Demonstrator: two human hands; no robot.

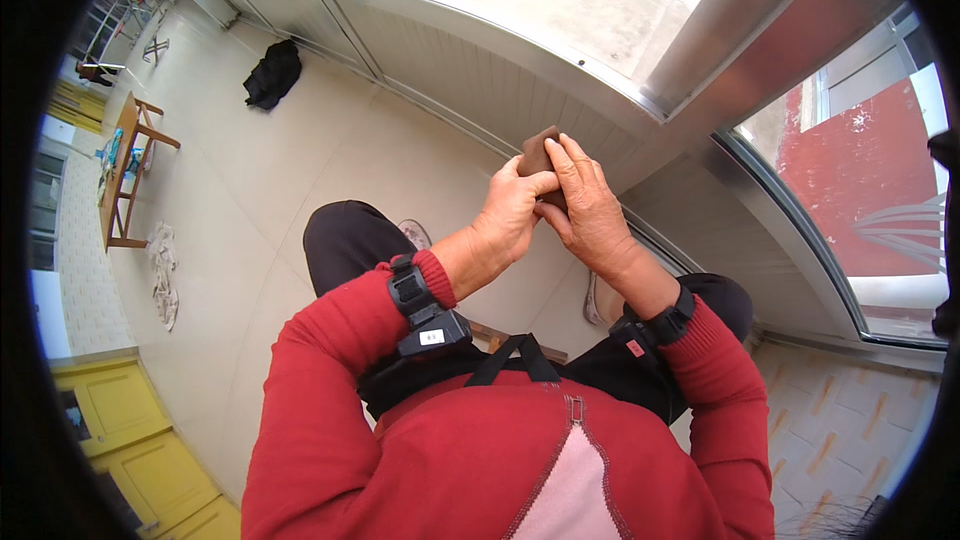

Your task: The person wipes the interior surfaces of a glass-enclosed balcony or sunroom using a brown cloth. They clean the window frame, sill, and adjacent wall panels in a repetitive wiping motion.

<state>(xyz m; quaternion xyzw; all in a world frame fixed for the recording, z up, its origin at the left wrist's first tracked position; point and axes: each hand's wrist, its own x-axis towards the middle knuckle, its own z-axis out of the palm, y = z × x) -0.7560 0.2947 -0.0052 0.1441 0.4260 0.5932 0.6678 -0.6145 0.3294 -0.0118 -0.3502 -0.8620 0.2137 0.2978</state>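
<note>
Both my hands hold a small brown flat piece (539,152) out in front of my knees. Its kind is hard to make out, since fingers cover much of it. My left hand (508,208) grips it from the left side, the thumb lying across its face. On the right, my right hand (592,205) has its fingers laid over the upper part and its thumb near the lower end. The two hands meet around the piece, their thumbs close together. Black straps with small boxes sit on both wrists.
I sit low beside a metal-framed glass door (840,200) and panelled wall (480,70). A black cloth heap (272,74) lies on the tiled floor, far left. Beyond it stand a wooden bench (128,170), a pale crumpled cloth (163,275) and yellow cabinets (125,405).
</note>
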